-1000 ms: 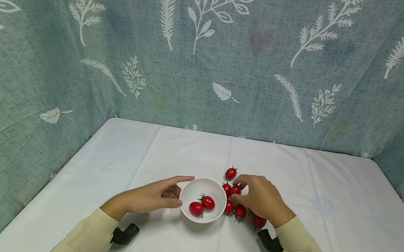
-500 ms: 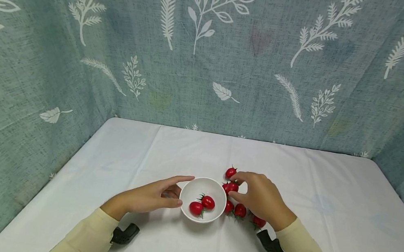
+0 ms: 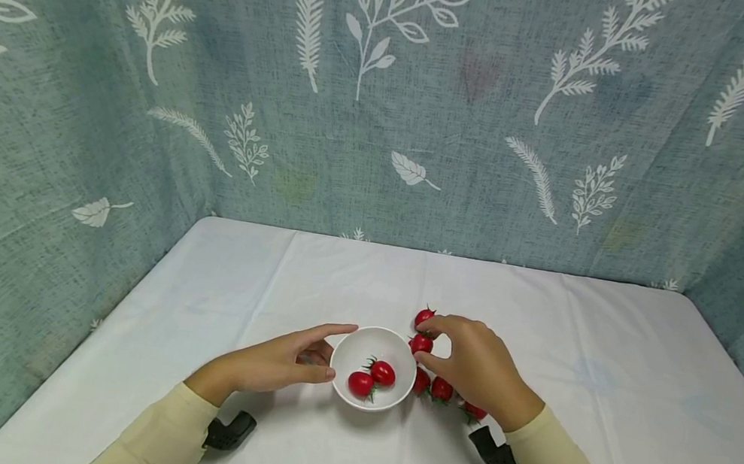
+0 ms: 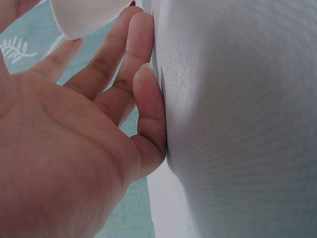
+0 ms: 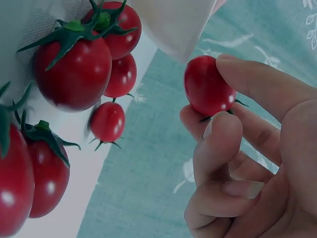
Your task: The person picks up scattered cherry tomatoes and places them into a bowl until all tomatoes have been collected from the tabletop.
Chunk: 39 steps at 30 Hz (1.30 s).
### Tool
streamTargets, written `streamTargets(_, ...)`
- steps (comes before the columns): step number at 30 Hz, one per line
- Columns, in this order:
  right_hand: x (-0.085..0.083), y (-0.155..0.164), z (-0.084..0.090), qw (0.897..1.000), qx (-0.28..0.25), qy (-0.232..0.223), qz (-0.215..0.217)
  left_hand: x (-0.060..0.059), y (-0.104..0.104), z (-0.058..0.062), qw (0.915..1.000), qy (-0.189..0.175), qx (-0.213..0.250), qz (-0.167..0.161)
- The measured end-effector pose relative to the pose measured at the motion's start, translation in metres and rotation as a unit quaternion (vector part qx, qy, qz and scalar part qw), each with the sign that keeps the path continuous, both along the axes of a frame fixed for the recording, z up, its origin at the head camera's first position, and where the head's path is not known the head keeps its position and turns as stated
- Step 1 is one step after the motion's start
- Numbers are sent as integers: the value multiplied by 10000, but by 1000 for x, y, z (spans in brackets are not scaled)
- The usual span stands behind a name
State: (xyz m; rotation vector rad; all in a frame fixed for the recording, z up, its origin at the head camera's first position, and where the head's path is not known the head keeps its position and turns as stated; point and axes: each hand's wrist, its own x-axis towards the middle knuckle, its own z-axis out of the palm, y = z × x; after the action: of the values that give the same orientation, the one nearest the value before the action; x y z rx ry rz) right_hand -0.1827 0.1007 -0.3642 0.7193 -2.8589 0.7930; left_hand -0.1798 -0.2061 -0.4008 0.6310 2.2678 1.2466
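Note:
A white bowl (image 3: 357,351) stands on the table with two cherry tomatoes (image 3: 361,384) inside. My left hand (image 3: 271,360) rests at its left side, index finger and thumb straight against the rim; the left wrist view shows the other fingers stretched below the bowl's side (image 4: 89,17). Between thumb and fingertips, my right hand (image 3: 484,363) pinches a red cherry tomato (image 5: 208,85) with green sepals, close to the bowl's right rim. Several more cherry tomatoes lie beside the bowl, one (image 3: 442,389) in front of the right hand and one (image 3: 424,318) behind its fingers.
A white cloth covers the table (image 3: 340,274). Behind and to the sides hangs a blue-green curtain (image 3: 354,147) with white leaf prints. Black wrist mounts (image 3: 231,431) sit under both forearms. In the right wrist view, large tomatoes (image 5: 74,74) fill the left side.
The right hand has lifted the cherry tomato out of the cluster and carried it slightly left, nearer the bowl. The left hand and the bowl have stayed in place.

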Motion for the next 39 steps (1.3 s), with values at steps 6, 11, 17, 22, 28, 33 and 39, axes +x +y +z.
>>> streamTargets(6, 3, -4, -1, 9998, -12, 177, 73, 0, 0, 0, 10000, -29, -2, 4)
streamTargets(11, 6, -8, -2, 9996, -51, 243, 137, 0, 0, 0, 10000, -38, 15, -3)
streamTargets(17, 9, -14, -5, 9998, 30, 143, 150, 1, 1, 1, 10000, -18, -16, 22)
streamTargets(22, 11, -18, -6, 9997, 16, 111, 209, 1, 1, 1, 10000, -38, -17, 29)
streamTargets(28, 13, -22, -7, 9996, -4, -14, 272, 1, 1, 2, 10000, -52, -8, 18)
streamTargets(33, 14, -23, -8, 9994, 74, -41, 324, 1, 0, 2, 10000, -38, -7, 6)
streamTargets(39, 13, -24, -13, 9991, 163, -7, 400, 0, 0, 0, 10000, -28, -1, -25)
